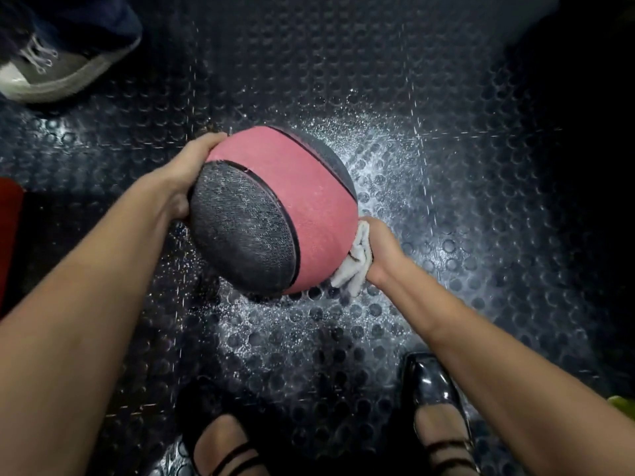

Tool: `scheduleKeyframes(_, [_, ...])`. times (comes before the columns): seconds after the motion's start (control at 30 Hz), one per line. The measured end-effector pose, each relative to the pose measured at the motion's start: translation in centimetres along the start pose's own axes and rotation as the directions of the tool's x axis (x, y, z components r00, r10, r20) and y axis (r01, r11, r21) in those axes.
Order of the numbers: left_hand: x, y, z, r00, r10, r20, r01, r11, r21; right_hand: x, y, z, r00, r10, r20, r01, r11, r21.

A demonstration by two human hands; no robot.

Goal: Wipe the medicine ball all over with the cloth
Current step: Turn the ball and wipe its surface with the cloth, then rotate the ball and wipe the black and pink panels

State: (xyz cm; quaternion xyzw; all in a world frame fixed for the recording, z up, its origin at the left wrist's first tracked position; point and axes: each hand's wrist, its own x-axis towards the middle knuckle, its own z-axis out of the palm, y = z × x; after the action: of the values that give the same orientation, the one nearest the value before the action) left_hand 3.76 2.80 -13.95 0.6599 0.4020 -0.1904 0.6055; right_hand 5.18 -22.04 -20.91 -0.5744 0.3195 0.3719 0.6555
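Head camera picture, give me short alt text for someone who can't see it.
A person's left hand steadies a pink and grey medicine ball above a studded dark floor, while the right hand presses a white cloth against its lower right side.

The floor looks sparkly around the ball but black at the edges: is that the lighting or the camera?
Head view: one bright pool of light glares off the studded floor mat beside the medicine ball; corners fall into darkness; the wide lens bends both forearms outward; the sneaker looks soft.
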Motion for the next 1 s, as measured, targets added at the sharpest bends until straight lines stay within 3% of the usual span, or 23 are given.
scheduleKeyframes(0.1, [-0.4, -0.6, 1.0, 0.997, 0.077, 0.005, -0.076, 0.996, -0.055, -0.5, -1.9, -0.6, 0.997, -0.074, 0.018, 0.074, 0.997, -0.025])
scheduleKeyframes(0.2, [-0.3, -2.0, 2.4, 0.992, 0.126, 0.016, -0.121, 0.979, -0.162, -1.7, -4.8, -0.8, 0.953, -0.292, -0.086, 0.289, 0.956, -0.040])
scheduleKeyframes(0.3, [-0.2, -2.9, 3.4, 0.994, 0.106, -0.010, -0.106, 0.967, -0.232, -3.9, -7.1, -0.1, 0.813, -0.571, -0.119, 0.547, 0.817, -0.181])
scheduleKeyframes(0.37, [-0.1, -3.5, 2.9, 0.997, 0.063, -0.041, -0.070, 0.975, -0.210, -5.2, -7.4, 0.5, 0.681, -0.729, -0.072, 0.666, 0.657, -0.353])
scheduleKeyframes(0.43, [-0.6, -3.3, 2.1, 0.995, 0.022, -0.097, -0.034, 0.993, -0.115, -5.7, -7.0, 0.9, 0.595, -0.803, 0.018, 0.723, 0.525, -0.449])
scheduleKeyframes(0.5, [-1.4, -2.2, 2.0, 0.967, 0.089, -0.240, -0.083, 0.996, 0.035, -6.0, -6.3, 1.5, 0.572, -0.814, 0.099, 0.764, 0.485, -0.426])
scheduleKeyframes(0.57, [-2.1, -0.6, 2.8, 0.892, 0.304, -0.334, -0.249, 0.948, 0.198, -6.1, -5.6, 2.4, 0.585, -0.792, 0.177, 0.783, 0.494, -0.379])
scheduleKeyframes(0.63, [-3.5, 0.5, 4.3, 0.834, 0.472, -0.286, -0.330, 0.842, 0.426, -6.4, -4.7, 3.1, 0.592, -0.767, 0.248, 0.773, 0.453, -0.444])
scheduleKeyframes(0.7, [-4.8, 0.6, 5.5, 0.782, 0.541, -0.310, -0.287, 0.754, 0.591, -6.8, -3.5, 3.6, 0.594, -0.758, 0.268, 0.743, 0.390, -0.545])
scheduleKeyframes(0.77, [-5.8, 0.2, 5.9, 0.732, 0.568, -0.376, -0.263, 0.746, 0.612, -7.1, -2.4, 3.9, 0.573, -0.779, 0.255, 0.739, 0.357, -0.572])
scheduleKeyframes(0.83, [-6.1, 0.0, 5.9, 0.729, 0.566, -0.384, -0.271, 0.755, 0.598, -6.6, -2.0, 4.0, 0.545, -0.805, 0.236, 0.758, 0.353, -0.548])
scheduleKeyframes(0.87, [-6.2, 0.0, 5.8, 0.734, 0.562, -0.382, -0.272, 0.758, 0.593, -5.8, -2.4, 3.8, 0.576, -0.792, 0.201, 0.743, 0.405, -0.532])
scheduleKeyframes(0.97, [-6.4, 0.0, 6.4, 0.727, 0.583, -0.363, -0.291, 0.740, 0.606, -4.1, -5.5, 3.3, 0.840, -0.541, 0.041, 0.504, 0.749, -0.431])
scheduleKeyframes(1.0, [-6.5, -0.2, 6.8, 0.715, 0.606, -0.349, -0.305, 0.720, 0.623, -4.1, -6.3, 3.3, 0.875, -0.484, 0.025, 0.447, 0.787, -0.425])
